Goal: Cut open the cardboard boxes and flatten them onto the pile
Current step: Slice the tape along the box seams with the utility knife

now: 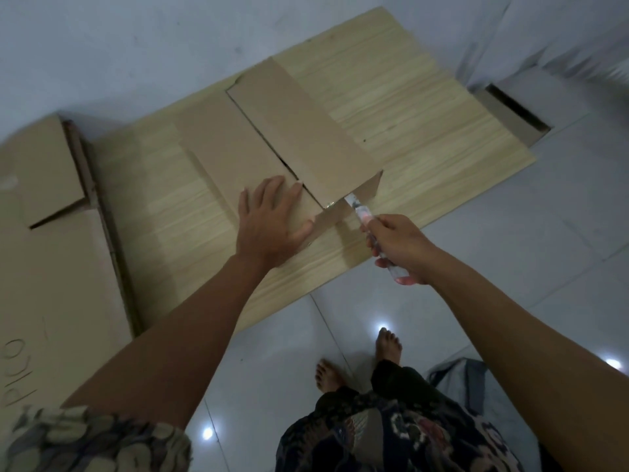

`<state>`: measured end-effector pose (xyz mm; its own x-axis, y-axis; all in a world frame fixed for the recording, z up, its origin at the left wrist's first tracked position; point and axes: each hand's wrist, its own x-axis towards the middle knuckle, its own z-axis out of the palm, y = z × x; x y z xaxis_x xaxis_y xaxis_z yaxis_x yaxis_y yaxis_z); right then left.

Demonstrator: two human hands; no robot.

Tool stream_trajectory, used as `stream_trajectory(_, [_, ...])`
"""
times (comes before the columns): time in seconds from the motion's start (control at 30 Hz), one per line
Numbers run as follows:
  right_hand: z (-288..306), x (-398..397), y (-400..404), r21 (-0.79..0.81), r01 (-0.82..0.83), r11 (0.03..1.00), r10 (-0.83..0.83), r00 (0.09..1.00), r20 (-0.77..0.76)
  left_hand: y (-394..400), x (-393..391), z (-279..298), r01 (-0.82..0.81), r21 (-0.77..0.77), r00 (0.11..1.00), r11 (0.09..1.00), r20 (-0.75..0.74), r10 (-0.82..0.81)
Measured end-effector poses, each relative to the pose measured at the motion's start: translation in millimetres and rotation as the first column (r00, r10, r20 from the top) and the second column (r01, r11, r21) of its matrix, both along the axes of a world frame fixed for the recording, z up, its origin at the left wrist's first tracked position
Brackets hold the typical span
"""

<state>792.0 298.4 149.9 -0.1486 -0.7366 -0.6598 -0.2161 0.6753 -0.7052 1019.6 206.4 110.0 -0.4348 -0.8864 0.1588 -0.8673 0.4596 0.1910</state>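
A brown cardboard box (279,137) stands on a pale wooden board (408,110) on the floor, its top flaps closed along a middle seam. My left hand (272,219) presses flat on the near left flap, fingers spread. My right hand (401,248) grips a utility knife (362,216), its blade tip at the box's near top edge by the right flap. A pile of flattened cardboard (58,267) lies on the floor to the left of the board.
The floor is glossy white tile (510,267). Another cardboard piece with a dark opening (514,110) lies at the back right, next to the board. My bare feet (388,345) stand just in front of the board. A grey cloth (466,376) lies at my right.
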Motion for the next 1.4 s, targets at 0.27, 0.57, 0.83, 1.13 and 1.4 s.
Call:
stream_trajectory(0.27, [5.2,-39.6,5.5,-0.114,-0.168,0.979,0.150,0.977,-0.154,-16.2,-14.1,12.5,-0.119,0.116,0.978,0.986,-0.157,0.136])
stream_trajectory(0.57, [11.6,-72.8,-21.4,-0.294,-0.200,0.935,0.157,0.974,-0.163,-36.8,-66.1,16.4,-0.527,0.292,0.787,0.798,-0.187,0.588])
stream_trajectory(0.83, [30.0,-47.9,-131.2,-0.371,-0.384,0.845,0.267,0.906,-0.329,-30.5,8.1,22.9,-0.308,0.127,0.936,0.943,-0.137,0.324])
stream_trajectory(1.13, [25.2,-11.0,-231.9,-0.445,-0.485,0.753,0.348,0.867,-0.357,-176.0,-21.1,44.0,-0.695,0.316,0.662,0.646,-0.067,0.746])
stream_trajectory(1.4, [19.5,-32.2,-294.7,-0.466,-0.563,0.683,0.321,0.804,-0.501,-186.6,-57.5,7.6,-0.658,0.259,0.748,0.708,0.117,0.653])
